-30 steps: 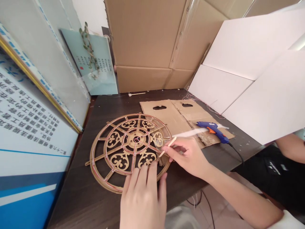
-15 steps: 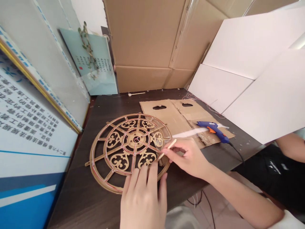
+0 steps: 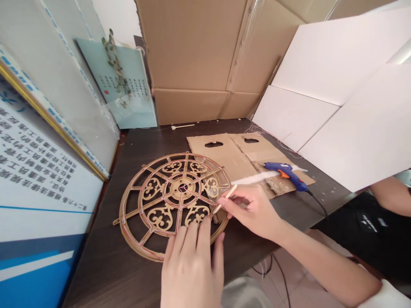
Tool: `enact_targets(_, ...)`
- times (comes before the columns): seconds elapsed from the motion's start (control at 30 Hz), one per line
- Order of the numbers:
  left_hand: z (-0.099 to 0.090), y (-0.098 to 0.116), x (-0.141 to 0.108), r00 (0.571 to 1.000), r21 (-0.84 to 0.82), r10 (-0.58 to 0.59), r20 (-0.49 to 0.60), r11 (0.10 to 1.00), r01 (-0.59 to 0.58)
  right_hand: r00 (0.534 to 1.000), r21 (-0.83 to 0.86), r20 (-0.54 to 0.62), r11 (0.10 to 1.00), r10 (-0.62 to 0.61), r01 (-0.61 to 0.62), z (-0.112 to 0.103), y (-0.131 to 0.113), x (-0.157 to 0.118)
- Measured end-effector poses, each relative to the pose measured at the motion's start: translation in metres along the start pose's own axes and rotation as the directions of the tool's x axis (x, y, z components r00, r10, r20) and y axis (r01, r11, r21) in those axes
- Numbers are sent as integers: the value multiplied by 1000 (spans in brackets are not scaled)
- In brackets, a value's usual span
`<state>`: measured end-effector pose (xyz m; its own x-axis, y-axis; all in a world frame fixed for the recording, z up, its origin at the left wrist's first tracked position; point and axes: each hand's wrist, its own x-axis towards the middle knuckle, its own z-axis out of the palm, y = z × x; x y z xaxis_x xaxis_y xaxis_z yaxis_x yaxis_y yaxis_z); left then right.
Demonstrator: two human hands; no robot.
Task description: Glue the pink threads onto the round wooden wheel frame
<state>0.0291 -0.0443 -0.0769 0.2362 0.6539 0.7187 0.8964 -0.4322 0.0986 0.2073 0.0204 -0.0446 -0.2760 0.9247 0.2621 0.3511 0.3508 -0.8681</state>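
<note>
A round, wheel-like openwork frame (image 3: 129, 214) in tan, with scroll ornaments and thin red and white wires along its rings and spokes, lies on the dark table. Across its near right rim rests my left hand (image 3: 192, 256), fingers stretched out and the thumb apart; the fingertips touch the frame. My right hand (image 3: 253, 209) pinches a thin wooden stick (image 3: 229, 192) between thumb and fingers, tilted with its lower end at the frame's right side. That lower tip is too small to make out, close to my left fingertips.
Behind the wheel lies flat cardboard (image 3: 221, 154) with two cut holes. On it rests a blue hot glue gun (image 3: 285, 170), its cable running off the right edge. A cotton-bud-like stick (image 3: 183, 126) lies at the back. Cardboard and white panels stand around; another person's arm (image 3: 393, 194) shows at right.
The whole view has shifted very slightly. Both hands keep the same pose, and the stick stays at about the same spot on the frame.
</note>
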Motion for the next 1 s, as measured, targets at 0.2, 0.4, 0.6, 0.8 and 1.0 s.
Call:
enact_targets(0.2,-1,0,3,1000,-16,3,-13,1000,-3,1000,28,-6,1000,-10,10,0,1,0)
enact_targets(0.4,-1,0,1,1000,-10,8,4,1000,-8,1000,2,-6,1000,-18,18,0,0,1)
enact_targets(0.6,-1,0,1,1000,-5,9,-2,1000,-9,1000,-39,-12,999,-22,21,1,-2,0)
enact_targets(0.8,-1,0,1,1000,-6,4,6,1000,-4,999,23,-32,999,27,-27,1,-1,-1)
enact_targets(1.0,0,-1,-2,1000,19,5,16,1000,-5,998,-18,-48,999,32,-33,1,4,-3)
